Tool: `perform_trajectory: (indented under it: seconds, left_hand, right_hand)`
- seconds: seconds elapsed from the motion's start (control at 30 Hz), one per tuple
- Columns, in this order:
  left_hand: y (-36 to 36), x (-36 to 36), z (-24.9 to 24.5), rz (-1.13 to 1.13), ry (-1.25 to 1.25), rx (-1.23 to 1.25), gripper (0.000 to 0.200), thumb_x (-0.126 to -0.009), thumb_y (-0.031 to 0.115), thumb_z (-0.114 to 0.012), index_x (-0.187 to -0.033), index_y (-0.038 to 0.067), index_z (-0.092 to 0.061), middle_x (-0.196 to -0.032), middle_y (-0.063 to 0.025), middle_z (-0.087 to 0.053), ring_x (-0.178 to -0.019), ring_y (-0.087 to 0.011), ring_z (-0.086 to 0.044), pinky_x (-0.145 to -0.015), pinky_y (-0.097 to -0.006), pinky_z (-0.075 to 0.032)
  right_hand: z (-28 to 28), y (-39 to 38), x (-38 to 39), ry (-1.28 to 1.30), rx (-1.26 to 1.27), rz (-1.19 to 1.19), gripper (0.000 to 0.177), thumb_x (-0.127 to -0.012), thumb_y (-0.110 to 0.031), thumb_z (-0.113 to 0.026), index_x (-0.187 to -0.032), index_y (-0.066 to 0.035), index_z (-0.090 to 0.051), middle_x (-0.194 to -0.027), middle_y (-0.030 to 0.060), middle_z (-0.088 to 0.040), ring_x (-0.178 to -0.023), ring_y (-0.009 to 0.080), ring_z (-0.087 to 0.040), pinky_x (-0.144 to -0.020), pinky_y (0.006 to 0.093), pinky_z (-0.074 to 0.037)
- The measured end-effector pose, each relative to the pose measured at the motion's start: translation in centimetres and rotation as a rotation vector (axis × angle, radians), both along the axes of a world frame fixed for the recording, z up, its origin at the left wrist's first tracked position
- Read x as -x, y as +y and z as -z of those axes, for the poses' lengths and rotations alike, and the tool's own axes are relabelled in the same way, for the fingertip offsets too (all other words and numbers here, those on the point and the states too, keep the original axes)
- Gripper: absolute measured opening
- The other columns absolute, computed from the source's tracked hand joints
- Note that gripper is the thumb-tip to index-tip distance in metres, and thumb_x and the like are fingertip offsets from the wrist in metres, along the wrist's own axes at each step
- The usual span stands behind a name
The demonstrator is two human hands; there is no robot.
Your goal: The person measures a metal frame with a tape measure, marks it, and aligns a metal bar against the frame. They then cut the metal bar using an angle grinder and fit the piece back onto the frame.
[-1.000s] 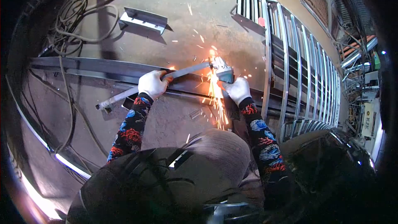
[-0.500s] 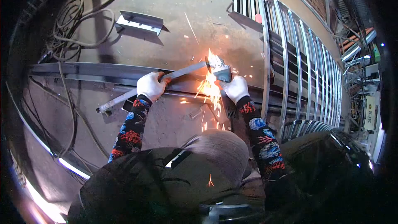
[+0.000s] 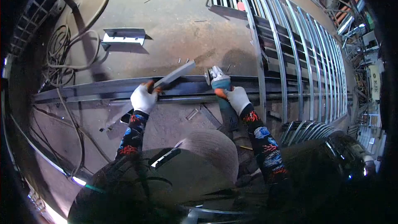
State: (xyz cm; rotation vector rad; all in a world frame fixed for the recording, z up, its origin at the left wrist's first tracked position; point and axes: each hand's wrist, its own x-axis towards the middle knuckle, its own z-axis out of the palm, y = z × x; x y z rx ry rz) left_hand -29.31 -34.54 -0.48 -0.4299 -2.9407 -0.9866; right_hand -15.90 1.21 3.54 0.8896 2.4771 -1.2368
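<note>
**Gloved left hand (image 3: 144, 98) grips the bar (image 3: 176, 74), right hand (image 3: 237, 99) the grinder (image 3: 219, 84)**

From where I stand, the left hand is wrapped tight around a flat metal bar. The bar slants across the long steel rail (image 3: 83, 91) on the floor, its free end raised toward the grinder. The right hand is closed around the grinder's body, with the wheel (image 3: 208, 76) just beside the bar's end but apart from it. No sparks show, and I cannot tell whether the wheel is turning.

What worries me is the hold. The bar has no clamp that I can see, only one fist partway along it (and a cloth glove at that). If the wheel bit at an angle, it could snatch the bar or kick the grinder back. The grinder itself is held in one hand, so there is little to steady it against a jolt. The person's knee (image 3: 211, 149) sits close under the tool. Loose cables (image 3: 62, 58) lie coiled to the left, and a barred metal gate (image 3: 290, 58) lies flat on the right, which leaves little room for footing.
</note>
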Motion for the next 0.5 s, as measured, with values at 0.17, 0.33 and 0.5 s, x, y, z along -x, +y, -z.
perform_trajectory:
  seconds: [0.17, 0.33, 0.5]
  left_hand:
    - [0.6, -1.0, -0.3, -0.041, -0.005, 0.037, 0.041, -0.078, 0.034, -0.082, -0.110, 0.010, -0.075, -0.098, -0.0144, -0.074, -0.089, -0.0351, -0.072, -0.079, -0.0427, -0.057]
    - [0.1, -0.8, 0.8, -0.027, 0.042, -0.027, 0.041, -0.076, 0.031, -0.084, -0.110, 0.009, -0.075, -0.096, -0.0147, -0.074, -0.087, -0.0349, -0.072, -0.078, -0.0430, -0.057]
    - [1.1, -0.8, 0.8, -0.059, 0.115, -0.033, 0.043, -0.072, 0.027, -0.085, -0.111, 0.011, -0.075, -0.096, -0.0135, -0.074, -0.085, -0.0344, -0.071, -0.077, -0.0429, -0.057]
  right_hand:
    - [-0.7, -0.5, 1.3, -0.027, 0.028, 0.050, 0.058, -0.083, -0.045, -0.084, -0.094, 0.011, -0.071, -0.077, 0.0142, -0.072, -0.068, 0.0170, -0.065, -0.063, 0.0365, -0.051]
    - [0.5, -0.2, 2.7, 0.060, 0.205, 0.076, 0.047, -0.086, -0.038, -0.083, -0.093, 0.007, -0.073, -0.077, 0.0095, -0.071, -0.066, 0.0142, -0.062, -0.061, 0.0360, -0.049]
    - [-3.9, -1.2, 3.8, 0.032, 0.314, 0.096, 0.035, -0.090, -0.029, -0.080, -0.099, 0.004, -0.074, -0.084, 0.0072, -0.072, -0.071, 0.0123, -0.063, -0.065, 0.0323, -0.050]
